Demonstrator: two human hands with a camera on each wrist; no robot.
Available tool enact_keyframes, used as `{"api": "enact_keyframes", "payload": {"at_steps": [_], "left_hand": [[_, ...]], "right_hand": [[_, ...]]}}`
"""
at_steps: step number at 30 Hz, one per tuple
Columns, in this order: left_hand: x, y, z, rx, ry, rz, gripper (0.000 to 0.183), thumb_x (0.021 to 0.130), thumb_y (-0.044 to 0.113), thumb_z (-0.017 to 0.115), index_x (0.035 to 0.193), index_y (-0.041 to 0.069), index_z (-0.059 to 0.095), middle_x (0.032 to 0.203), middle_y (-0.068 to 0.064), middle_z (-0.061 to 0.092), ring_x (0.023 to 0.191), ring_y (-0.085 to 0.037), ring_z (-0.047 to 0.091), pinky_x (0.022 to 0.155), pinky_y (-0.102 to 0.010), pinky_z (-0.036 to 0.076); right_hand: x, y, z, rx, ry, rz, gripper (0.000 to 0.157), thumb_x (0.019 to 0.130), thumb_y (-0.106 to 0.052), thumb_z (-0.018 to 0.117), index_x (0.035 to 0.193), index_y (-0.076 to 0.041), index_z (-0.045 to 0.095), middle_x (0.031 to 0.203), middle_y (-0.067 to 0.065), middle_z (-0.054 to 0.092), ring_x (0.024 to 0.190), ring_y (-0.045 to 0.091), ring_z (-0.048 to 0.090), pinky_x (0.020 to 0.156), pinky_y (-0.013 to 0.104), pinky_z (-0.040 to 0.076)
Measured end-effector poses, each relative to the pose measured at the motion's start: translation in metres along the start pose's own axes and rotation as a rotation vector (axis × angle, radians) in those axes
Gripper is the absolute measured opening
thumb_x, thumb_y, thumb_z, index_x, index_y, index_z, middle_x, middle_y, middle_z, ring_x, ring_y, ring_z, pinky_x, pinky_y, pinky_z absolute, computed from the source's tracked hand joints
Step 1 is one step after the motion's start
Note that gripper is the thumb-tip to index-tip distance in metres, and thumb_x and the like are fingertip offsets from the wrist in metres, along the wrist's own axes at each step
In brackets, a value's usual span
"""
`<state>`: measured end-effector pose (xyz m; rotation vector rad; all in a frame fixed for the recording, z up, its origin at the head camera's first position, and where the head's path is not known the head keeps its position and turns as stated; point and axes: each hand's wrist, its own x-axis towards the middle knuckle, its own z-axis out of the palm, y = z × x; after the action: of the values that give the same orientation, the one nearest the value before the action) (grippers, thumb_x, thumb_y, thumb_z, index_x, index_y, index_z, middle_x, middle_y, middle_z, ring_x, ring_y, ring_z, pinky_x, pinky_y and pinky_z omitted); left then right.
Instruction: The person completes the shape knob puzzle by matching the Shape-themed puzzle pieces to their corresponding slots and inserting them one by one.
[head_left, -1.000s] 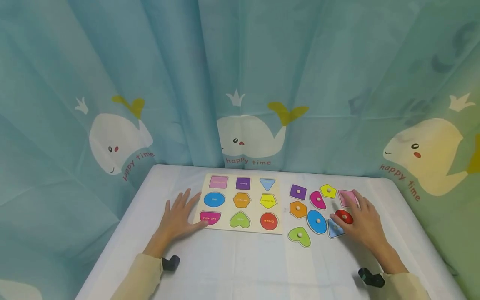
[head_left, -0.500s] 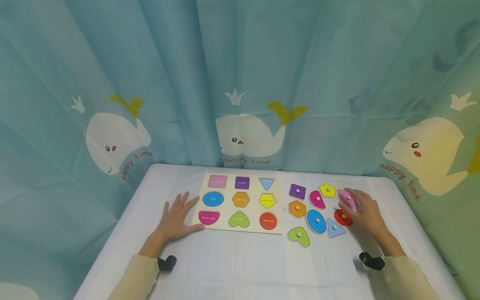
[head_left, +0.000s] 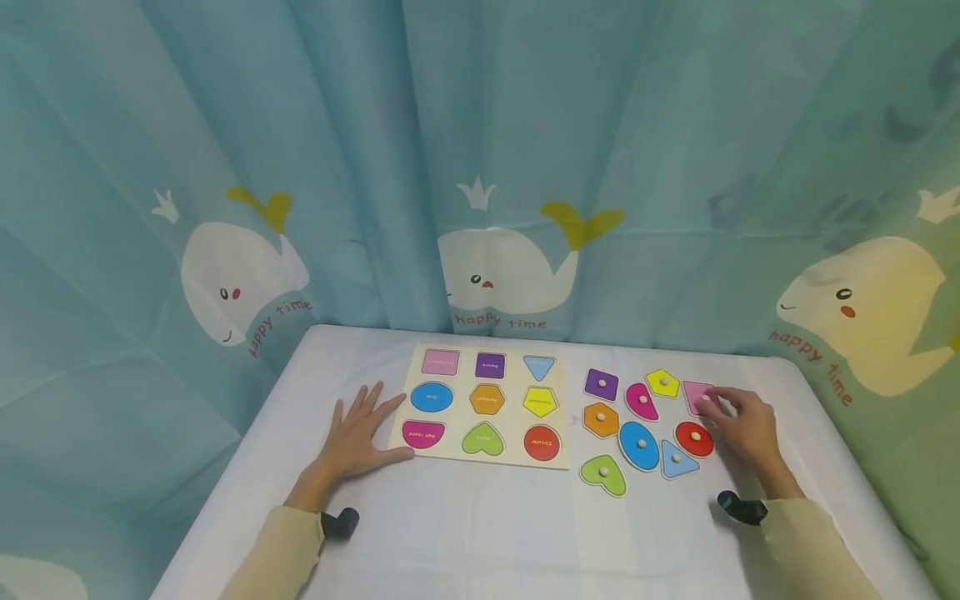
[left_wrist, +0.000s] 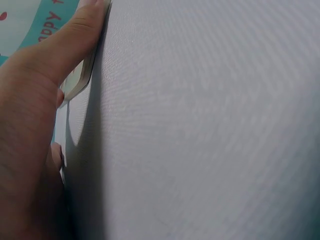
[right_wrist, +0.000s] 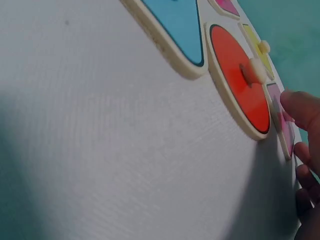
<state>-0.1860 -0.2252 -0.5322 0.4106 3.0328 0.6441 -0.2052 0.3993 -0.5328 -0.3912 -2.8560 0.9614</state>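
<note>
My left hand (head_left: 356,437) lies with fingers spread at the left edge of a wooden shape puzzle board (head_left: 517,458). Its thumb rests on the board's near left corner, as the left wrist view also shows. At the far right, my right hand (head_left: 750,425) pinches the knob of a pink rectangle puzzle piece (head_left: 695,389) between thumb and index finger. That piece lies on the table, partly hidden by the fingers. Closest to this hand is the red circle piece (right_wrist: 240,80), with the blue triangle piece (head_left: 678,461) beside it.
Between board and right hand lie the purple square (head_left: 602,384), orange hexagon (head_left: 596,426), green heart (head_left: 611,481), blue oval (head_left: 633,435), magenta half round (head_left: 637,397) and yellow pentagon (head_left: 662,377) pieces, all knobbed. A whale-print curtain (head_left: 510,108) hangs behind the white-covered table (head_left: 487,533).
My right hand has drawn back from over the red circle and blue triangle, uncovering them, and its thumb and index finger have closed on the pink rectangle's knob. The left hand stays put.
</note>
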Motion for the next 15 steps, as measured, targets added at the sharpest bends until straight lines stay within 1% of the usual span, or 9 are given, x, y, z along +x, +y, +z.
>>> {"api": "enact_keyframes", "payload": {"at_steps": [3, 8, 15], "left_hand": [[-0.0001, 0.0003, 0.0004, 0.008, 0.002, -0.004, 0.097, 0.076, 0.064, 0.077, 0.155, 0.017, 0.047, 0.167, -0.021, 0.024, 0.154, -0.049, 0.013, 0.117, -0.076, 0.003], [-0.0007, 0.0015, 0.0001, 0.010, 0.018, -0.002, 0.097, 0.076, 0.064, 0.078, 0.155, 0.017, 0.048, 0.167, -0.021, 0.025, 0.154, -0.049, 0.014, 0.117, -0.076, 0.003], [-0.0010, 0.0012, 0.0023, 0.010, 0.024, -0.004, 0.097, 0.075, 0.065, 0.077, 0.155, 0.017, 0.048, 0.167, -0.020, 0.026, 0.154, -0.049, 0.014, 0.117, -0.075, 0.003]], "right_hand": [[-0.0003, 0.0022, 0.0010, 0.014, 0.013, 0.024, 0.056, 0.101, -0.037, 0.065, 0.136, 0.006, 0.058, 0.146, 0.037, 0.042, 0.137, 0.058, 0.036, 0.105, 0.073, 0.038], [0.0007, 0.0039, 0.0027, 0.027, 0.032, 0.027, 0.049, 0.102, -0.033, 0.064, 0.131, 0.007, 0.061, 0.143, 0.037, 0.043, 0.135, 0.059, 0.037, 0.104, 0.074, 0.037], [0.0009, 0.0042, 0.0051, 0.031, 0.045, 0.058, 0.046, 0.101, -0.029, 0.063, 0.130, 0.007, 0.061, 0.143, 0.037, 0.043, 0.133, 0.058, 0.039, 0.106, 0.073, 0.037]]}}
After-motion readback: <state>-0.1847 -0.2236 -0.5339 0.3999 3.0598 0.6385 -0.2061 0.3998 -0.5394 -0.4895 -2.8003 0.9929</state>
